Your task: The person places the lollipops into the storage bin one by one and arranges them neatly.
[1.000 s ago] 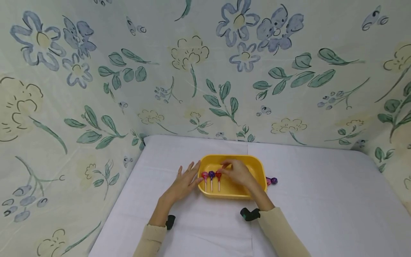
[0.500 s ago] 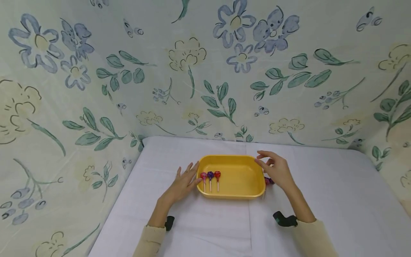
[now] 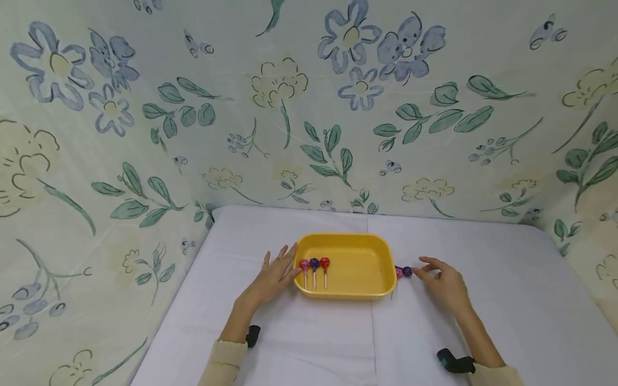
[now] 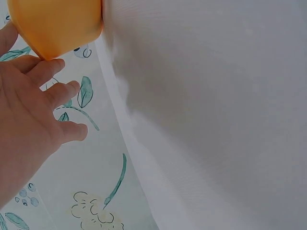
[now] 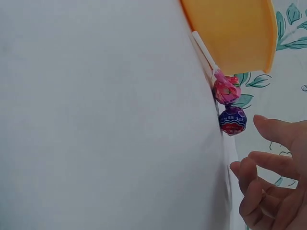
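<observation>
A yellow tray (image 3: 359, 268) sits on the white cloth. Three lollipops lie side by side at its left end: a pink one (image 3: 304, 264), a purple one (image 3: 315, 263) and a red one (image 3: 325, 262). My left hand (image 3: 271, 277) rests with spread fingers against the tray's left rim. Outside the right wall lie a second pink lollipop (image 5: 226, 90) and a second purple lollipop (image 5: 233, 120). My right hand (image 3: 445, 285) holds nothing; its thumb is just right of that purple head, a small gap between them in the right wrist view.
White cloth (image 3: 309, 343) covers the table. Behind and to the sides hangs a flowered fabric (image 3: 309, 134), meeting the table's far edge. A dark wrist camera (image 3: 455, 362) sits at the right wrist, and another (image 3: 253, 336) at the left.
My right hand has left the red lollipop inside the tray and moved right, past the rim, then down beside the outer purple lollipop. The left hand stays at the rim.
</observation>
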A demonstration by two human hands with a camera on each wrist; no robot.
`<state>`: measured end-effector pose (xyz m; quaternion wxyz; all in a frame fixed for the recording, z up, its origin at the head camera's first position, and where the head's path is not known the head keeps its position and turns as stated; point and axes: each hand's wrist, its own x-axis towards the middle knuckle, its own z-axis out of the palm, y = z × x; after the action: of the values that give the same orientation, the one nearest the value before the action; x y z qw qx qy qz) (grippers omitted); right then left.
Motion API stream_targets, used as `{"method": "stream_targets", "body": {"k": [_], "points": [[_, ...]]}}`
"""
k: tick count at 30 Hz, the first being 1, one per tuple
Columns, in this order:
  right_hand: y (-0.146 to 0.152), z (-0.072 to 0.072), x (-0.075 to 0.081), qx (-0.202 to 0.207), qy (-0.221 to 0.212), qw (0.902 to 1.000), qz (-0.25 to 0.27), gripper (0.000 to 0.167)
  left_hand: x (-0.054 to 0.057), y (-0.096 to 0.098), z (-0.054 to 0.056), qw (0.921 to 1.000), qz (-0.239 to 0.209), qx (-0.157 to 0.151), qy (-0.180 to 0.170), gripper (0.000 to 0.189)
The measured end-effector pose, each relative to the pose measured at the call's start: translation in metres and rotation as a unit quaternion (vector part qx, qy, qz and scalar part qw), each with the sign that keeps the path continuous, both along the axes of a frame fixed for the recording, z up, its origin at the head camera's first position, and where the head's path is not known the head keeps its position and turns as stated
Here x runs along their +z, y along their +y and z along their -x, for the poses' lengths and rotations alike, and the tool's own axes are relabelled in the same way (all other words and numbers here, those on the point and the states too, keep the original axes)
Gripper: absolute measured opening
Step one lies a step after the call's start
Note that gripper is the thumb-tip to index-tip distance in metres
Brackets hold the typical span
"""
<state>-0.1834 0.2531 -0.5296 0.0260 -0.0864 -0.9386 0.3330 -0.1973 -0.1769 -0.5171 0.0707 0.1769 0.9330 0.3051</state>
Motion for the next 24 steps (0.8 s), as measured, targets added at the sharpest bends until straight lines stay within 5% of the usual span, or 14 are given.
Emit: {"method": "stream_targets", "body": {"k": [24], "points": [[-0.013,0.001,-0.008,0.016,0.029,0.9992,-0.021,0.035,0.000,0.000,-0.001,0.9999,0.010,0.004,0.004,0.072]]}}
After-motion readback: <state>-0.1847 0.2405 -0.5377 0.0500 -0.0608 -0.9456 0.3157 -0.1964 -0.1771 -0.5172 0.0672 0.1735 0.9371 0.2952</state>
